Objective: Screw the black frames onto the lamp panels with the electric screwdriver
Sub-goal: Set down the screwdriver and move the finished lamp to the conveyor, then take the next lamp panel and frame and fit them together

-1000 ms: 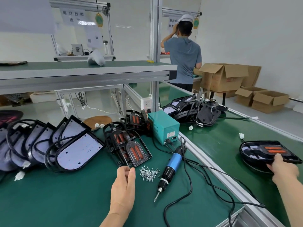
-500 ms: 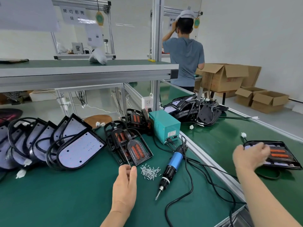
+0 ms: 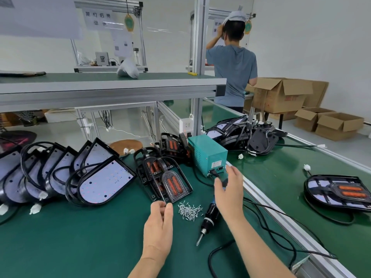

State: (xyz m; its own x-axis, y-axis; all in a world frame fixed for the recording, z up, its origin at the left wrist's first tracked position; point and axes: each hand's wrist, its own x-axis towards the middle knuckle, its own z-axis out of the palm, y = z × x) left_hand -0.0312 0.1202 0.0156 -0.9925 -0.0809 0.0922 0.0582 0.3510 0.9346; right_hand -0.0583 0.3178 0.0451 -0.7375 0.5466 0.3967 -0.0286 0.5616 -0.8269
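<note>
A row of white lamp panels (image 3: 104,180) with black cables leans across the left of the green bench. Black frames (image 3: 172,184) with orange lenses are stacked at the centre. A heap of small screws (image 3: 189,211) lies in front of them. The electric screwdriver (image 3: 209,218) lies on the mat, tip toward me. My left hand (image 3: 159,227) rests on the mat, fingertips at the front frame's edge, holding nothing. My right hand (image 3: 228,189) hovers open above the screwdriver's handle. An assembled lamp (image 3: 339,192) lies on the conveyor at the right.
A teal power supply box (image 3: 207,157) stands behind the screwdriver, with cables trailing over the mat. More lamps are piled on the conveyor (image 3: 244,133). A person (image 3: 232,65) stands at the far end with their back to me. Cardboard boxes (image 3: 281,95) sit at the right.
My right hand let go of the assembled lamp on the conveyor and swung left, now over the screwdriver. My left hand stayed near the front frame.
</note>
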